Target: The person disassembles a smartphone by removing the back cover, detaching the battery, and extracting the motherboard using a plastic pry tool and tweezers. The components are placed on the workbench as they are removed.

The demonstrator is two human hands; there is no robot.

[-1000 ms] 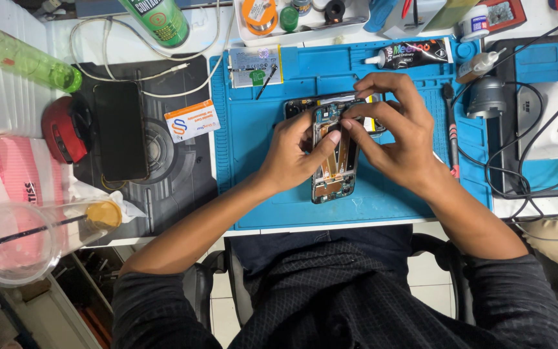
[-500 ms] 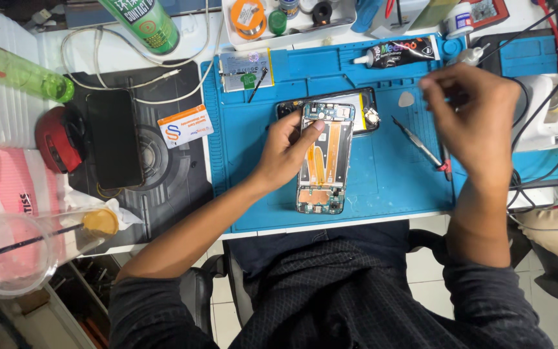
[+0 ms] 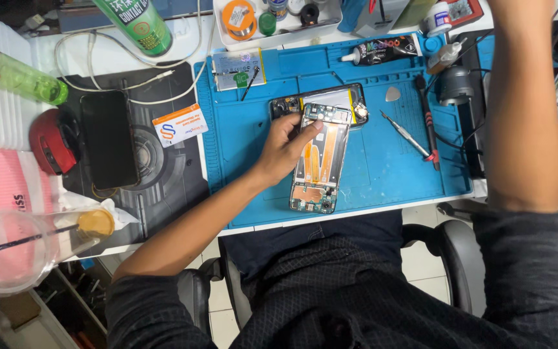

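One opened phone lay on the blue mat, the left hand loosely gripping its edge; two screwdrivers lay nearby. The right hand was out of view.

Phone repair workshop: bench carried a blue silicone work mat, an opened smartphone chassis, a red-handled screwdriver, a black adhesive tube.

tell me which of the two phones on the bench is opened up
The opened phone on the blue mat, under the left hand, shows bare internals; the black phone lies closed on the dark mat.
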